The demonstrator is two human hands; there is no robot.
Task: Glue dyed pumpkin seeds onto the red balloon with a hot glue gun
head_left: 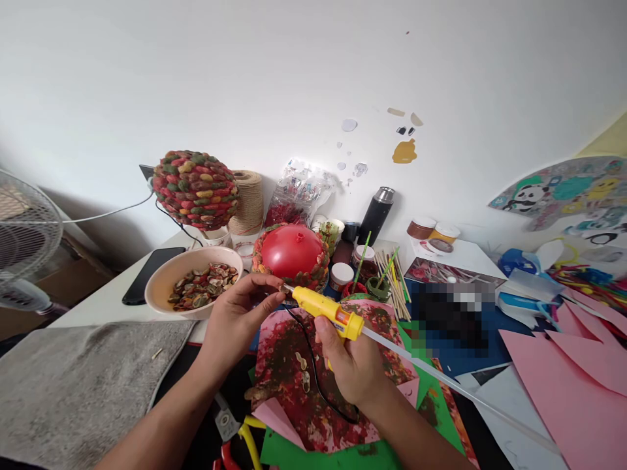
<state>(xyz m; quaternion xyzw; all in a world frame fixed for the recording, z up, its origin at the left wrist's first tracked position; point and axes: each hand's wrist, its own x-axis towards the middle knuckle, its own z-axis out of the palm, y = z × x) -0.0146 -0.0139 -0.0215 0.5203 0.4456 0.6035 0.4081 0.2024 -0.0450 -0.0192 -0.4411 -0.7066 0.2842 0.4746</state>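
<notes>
My right hand [350,359] is wrapped round the handle of a yellow hot glue gun [321,307]. A long clear glue stick [455,385] sticks out of the gun's rear. In my left hand [249,310], the thumb and fingers pinch a small painted peanut shell [284,288], mostly hidden, right at the nozzle. Just behind the nozzle sits a red balloon [289,251], its lower part ringed with painted peanut shells. Beside my left hand is a cream bowl [161,284] of painted shell pieces [200,287].
A shell-covered ball [196,189] stands behind the bowl. Paint jars [341,277], sticks [399,281] and a black flask [376,215] are beyond the gun. Paint-stained paper [279,346], pliers [228,421] and a grey cloth [88,385] lie nearer. Pink paper [563,391] is at right.
</notes>
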